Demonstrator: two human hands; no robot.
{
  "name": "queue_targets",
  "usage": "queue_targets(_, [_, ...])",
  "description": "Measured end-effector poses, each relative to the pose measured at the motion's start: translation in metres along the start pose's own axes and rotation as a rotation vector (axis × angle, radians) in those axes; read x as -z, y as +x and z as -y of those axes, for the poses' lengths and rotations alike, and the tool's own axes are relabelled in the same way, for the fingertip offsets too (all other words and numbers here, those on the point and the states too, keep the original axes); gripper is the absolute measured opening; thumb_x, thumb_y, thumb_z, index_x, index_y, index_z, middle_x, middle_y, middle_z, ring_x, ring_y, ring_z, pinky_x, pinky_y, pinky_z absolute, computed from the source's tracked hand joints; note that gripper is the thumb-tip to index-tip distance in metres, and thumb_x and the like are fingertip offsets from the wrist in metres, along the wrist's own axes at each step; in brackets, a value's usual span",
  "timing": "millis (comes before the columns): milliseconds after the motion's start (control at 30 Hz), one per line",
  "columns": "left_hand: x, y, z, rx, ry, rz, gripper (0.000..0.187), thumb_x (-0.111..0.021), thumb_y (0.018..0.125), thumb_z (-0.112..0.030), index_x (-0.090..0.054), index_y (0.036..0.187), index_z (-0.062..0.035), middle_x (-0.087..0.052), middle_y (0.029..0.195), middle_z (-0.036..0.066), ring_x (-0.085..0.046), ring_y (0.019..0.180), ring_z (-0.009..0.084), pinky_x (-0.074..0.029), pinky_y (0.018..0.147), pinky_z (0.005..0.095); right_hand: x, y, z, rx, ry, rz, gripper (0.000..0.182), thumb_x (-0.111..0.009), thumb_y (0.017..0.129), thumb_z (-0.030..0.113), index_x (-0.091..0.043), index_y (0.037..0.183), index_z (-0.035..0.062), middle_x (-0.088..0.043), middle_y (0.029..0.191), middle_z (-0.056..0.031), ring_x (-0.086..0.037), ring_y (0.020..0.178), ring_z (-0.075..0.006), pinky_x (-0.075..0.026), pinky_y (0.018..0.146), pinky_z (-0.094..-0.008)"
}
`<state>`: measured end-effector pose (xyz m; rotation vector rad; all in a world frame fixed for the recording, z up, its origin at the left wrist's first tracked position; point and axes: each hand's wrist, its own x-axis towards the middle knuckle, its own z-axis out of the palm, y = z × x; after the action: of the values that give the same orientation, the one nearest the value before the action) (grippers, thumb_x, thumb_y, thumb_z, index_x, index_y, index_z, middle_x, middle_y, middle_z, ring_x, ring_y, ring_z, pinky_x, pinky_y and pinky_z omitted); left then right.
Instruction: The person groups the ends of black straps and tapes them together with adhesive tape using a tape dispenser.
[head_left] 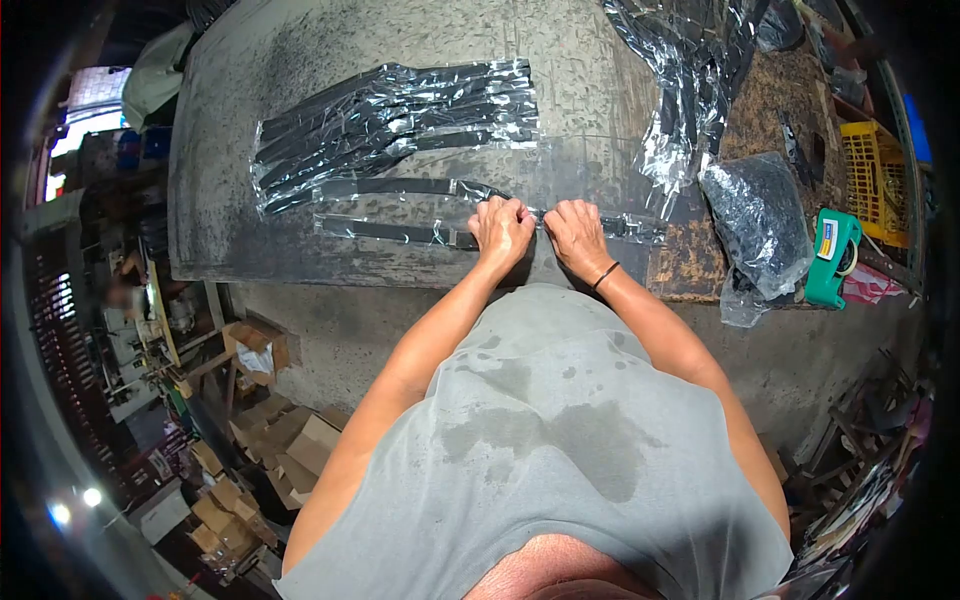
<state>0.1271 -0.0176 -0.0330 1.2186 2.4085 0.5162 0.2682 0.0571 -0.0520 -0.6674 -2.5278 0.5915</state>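
My left hand (502,232) and my right hand (576,238) are close together near the front edge of the worktable, fingers curled in. Between and under them runs a long black strip in a clear plastic sleeve (638,228), its end showing right of my right hand. Both hands appear to grip this sleeved strip; the exact hold is hidden by the fingers. A second sleeved strip (400,187) curves up to my left hand from the left. Beyond my left hand lies a pile of similar sleeved black strips (400,115).
Loose sleeved strips (690,90) hang together at the back right. Nearby are a clear bag of dark items (760,220), a green tape dispenser (829,260) and a yellow crate (872,185). Cardboard boxes (300,450) sit on the floor at left. The worktable (230,240) has a worn surface.
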Motion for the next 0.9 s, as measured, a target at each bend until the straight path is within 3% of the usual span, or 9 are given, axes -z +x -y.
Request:
queue_targets(133, [0.003, 0.001, -0.001, -0.096, 0.057, -0.006, 0.016, -0.068, 0.075, -0.023, -0.062, 0.076, -0.008, -0.061, 0.083, 0.009, -0.053, 0.093, 0.0301, -0.037, 0.079, 0.0447, -0.001, 0.001, 0.0, 0.015, -0.002, 0.009, 0.007, -0.056, 0.076, 0.009, -0.054, 0.082, 0.0103, -0.047, 0.083, -0.007, -0.049, 0.085, -0.026, -0.038, 0.076, -0.0392])
queue_targets(467, [-0.004, 0.006, 0.004, -0.118, 0.028, -0.013, 0.013, -0.064, 0.075, -0.014, -0.056, 0.073, -0.0041, -0.061, 0.074, 0.015, -0.057, 0.078, 0.036, -0.045, 0.07, 0.0477, -0.004, 0.005, -0.001, 0.025, 0.002, 0.019, 0.005, -0.056, 0.076, 0.009, -0.054, 0.081, 0.0106, -0.047, 0.082, -0.0064, -0.049, 0.084, -0.0253, -0.037, 0.074, -0.0378])
queue_targets(533, [-0.005, 0.006, 0.002, -0.056, -0.029, 0.039, 0.011, -0.063, 0.075, -0.011, -0.054, 0.079, -0.0049, -0.063, 0.08, 0.017, -0.058, 0.081, 0.0376, -0.044, 0.073, 0.0489, -0.003, 0.005, -0.001, 0.029, 0.015, 0.023, 0.006, -0.055, 0.076, 0.009, -0.054, 0.081, 0.0107, -0.047, 0.082, -0.0063, -0.049, 0.084, -0.0252, -0.037, 0.074, -0.0379])
queue_targets(633, [-0.011, 0.01, 0.008, 0.074, -0.154, 0.044, 0.019, -0.063, 0.075, -0.013, -0.05, 0.085, -0.0032, -0.061, 0.075, 0.017, -0.059, 0.076, 0.0377, -0.046, 0.067, 0.0462, 0.0, 0.006, 0.001, 0.014, -0.01, 0.036, 0.006, -0.056, 0.076, 0.009, -0.054, 0.082, 0.0108, -0.047, 0.083, -0.0063, -0.049, 0.084, -0.0252, -0.037, 0.074, -0.0379])
queue_targets(900, [-0.013, 0.013, 0.014, 0.138, -0.201, 0.076, 0.023, -0.064, 0.075, -0.015, -0.05, 0.089, -0.0037, -0.062, 0.076, 0.017, -0.061, 0.076, 0.0374, -0.047, 0.069, 0.0443, -0.002, 0.006, 0.001, 0.001, -0.007, 0.04, 0.007, -0.056, 0.076, 0.009, -0.055, 0.083, 0.011, -0.047, 0.083, -0.0064, -0.049, 0.085, -0.0253, -0.037, 0.075, -0.038])
